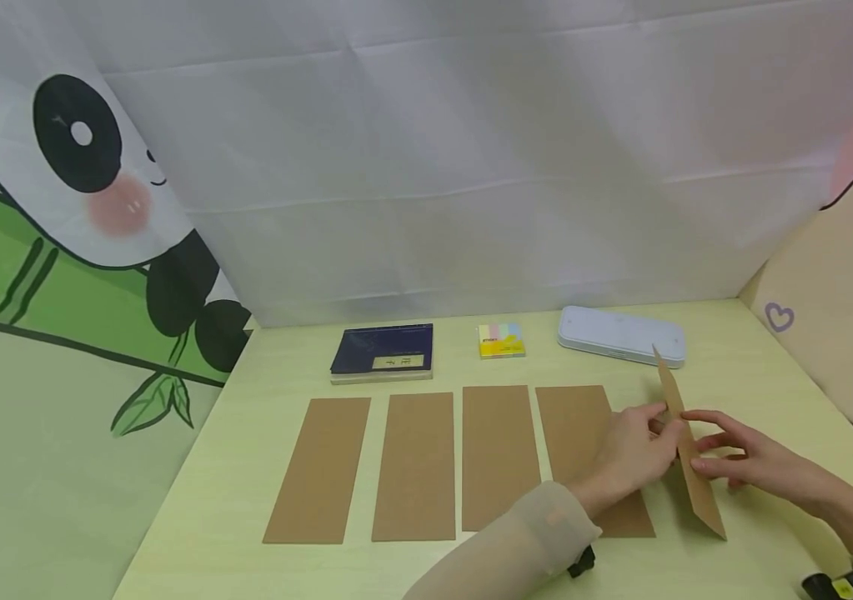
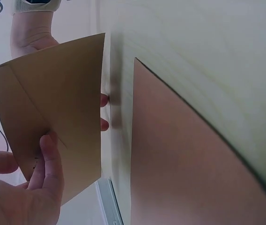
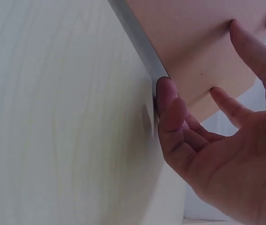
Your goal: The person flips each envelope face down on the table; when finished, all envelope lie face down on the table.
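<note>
A brown kraft paper envelope [image 1: 689,450] stands on its long edge between the hands, at the right of the table. A slanting seam shows on its face in the left wrist view. From the left side, my left hand [image 1: 624,446] holds it, fingertips [image 2: 50,140] pressed on the seamed face and another digit at its upper edge. On the opposite face my right hand [image 1: 764,462] steadies it with spread fingertips [image 3: 216,93]; other fingers curl by the lower edge. Another envelope [image 1: 572,425] lies flat, partly under the left forearm.
Several flat brown envelopes lie in a row, including the leftmost one [image 1: 317,471]. Behind them are a dark blue notebook [image 1: 381,348], a pack of colored sticky notes [image 1: 501,342] and a pale blue tin case [image 1: 614,333]. Printed cloth [image 1: 471,167] surrounds the table.
</note>
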`<action>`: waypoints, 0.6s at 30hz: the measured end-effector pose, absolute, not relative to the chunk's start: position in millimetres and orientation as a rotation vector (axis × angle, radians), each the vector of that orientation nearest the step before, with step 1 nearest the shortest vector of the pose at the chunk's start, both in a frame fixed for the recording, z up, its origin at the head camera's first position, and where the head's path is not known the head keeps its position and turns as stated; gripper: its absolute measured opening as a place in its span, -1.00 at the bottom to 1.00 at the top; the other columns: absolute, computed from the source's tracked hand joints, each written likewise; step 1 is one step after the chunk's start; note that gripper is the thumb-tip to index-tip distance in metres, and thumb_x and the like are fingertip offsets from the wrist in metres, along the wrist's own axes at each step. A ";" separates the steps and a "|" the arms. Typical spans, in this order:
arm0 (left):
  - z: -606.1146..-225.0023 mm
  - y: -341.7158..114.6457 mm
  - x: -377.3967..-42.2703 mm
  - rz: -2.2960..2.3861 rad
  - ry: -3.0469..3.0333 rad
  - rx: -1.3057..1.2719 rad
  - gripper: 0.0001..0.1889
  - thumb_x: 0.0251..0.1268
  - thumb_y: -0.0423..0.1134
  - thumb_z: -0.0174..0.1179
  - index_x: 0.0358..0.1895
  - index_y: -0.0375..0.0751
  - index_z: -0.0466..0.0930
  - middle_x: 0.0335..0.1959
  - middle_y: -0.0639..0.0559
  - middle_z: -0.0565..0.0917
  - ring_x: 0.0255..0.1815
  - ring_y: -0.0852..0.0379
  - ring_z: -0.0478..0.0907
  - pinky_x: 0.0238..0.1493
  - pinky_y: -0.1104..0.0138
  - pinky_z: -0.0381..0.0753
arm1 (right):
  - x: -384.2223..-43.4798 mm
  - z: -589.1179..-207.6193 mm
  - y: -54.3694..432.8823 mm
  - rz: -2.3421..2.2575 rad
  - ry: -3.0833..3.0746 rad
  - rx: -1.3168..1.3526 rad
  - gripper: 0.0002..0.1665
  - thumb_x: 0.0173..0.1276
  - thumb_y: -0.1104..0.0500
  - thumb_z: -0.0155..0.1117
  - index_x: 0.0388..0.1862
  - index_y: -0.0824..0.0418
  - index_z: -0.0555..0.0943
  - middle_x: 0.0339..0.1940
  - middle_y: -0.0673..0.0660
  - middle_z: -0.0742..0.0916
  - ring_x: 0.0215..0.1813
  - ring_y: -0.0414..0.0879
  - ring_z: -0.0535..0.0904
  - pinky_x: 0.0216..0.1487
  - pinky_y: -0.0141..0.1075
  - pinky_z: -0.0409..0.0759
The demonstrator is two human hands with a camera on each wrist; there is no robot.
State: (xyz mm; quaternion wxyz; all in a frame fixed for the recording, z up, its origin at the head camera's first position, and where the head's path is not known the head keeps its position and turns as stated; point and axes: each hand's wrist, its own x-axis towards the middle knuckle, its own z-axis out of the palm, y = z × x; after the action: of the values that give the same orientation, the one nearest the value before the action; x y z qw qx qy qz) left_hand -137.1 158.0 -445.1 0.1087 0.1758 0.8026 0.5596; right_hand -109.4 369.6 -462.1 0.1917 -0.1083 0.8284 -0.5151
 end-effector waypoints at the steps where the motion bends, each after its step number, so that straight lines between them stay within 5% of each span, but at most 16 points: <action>1: -445.8 158.2 -137.5 1.652 2.361 0.515 -0.57 0.34 -0.10 0.11 0.24 -0.13 0.50 -0.45 0.32 0.59 -0.60 0.45 0.46 -0.59 0.50 0.46 | -109.3 -462.2 370.2 -1.440 2.336 -0.298 -0.32 0.45 0.20 0.11 0.46 0.10 0.10 0.15 0.42 0.41 -0.06 0.00 0.55 -0.29 -0.20 0.50; 10: -452.0 158.5 -140.9 1.695 2.453 0.468 -0.61 0.22 -0.16 0.31 0.11 -0.11 0.58 -0.48 0.33 0.60 -0.62 0.53 0.45 -0.61 0.54 0.45 | -108.6 -462.6 371.1 -1.358 2.428 -0.239 -0.30 0.42 0.14 0.17 0.44 0.21 0.15 0.10 0.39 0.46 -0.10 -0.08 0.56 -0.34 -0.20 0.47; 18: -453.8 154.4 -142.4 1.477 2.664 0.561 -0.79 0.11 -0.18 0.38 -0.20 -0.13 0.68 -0.54 0.35 0.64 -0.66 0.61 0.39 -0.54 0.64 0.39 | -109.0 -464.7 371.9 -1.248 2.529 -0.228 -0.23 0.35 0.11 0.26 0.40 0.35 0.16 0.05 0.38 0.49 -0.02 0.14 0.50 -0.30 -0.13 0.50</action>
State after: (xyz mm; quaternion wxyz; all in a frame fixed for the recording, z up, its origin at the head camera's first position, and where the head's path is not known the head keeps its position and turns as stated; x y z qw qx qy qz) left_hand -142.4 154.4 -453.8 0.0222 0.1811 0.8599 0.4766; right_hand -109.0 371.9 -464.7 0.1556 -0.0798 0.8829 -0.4358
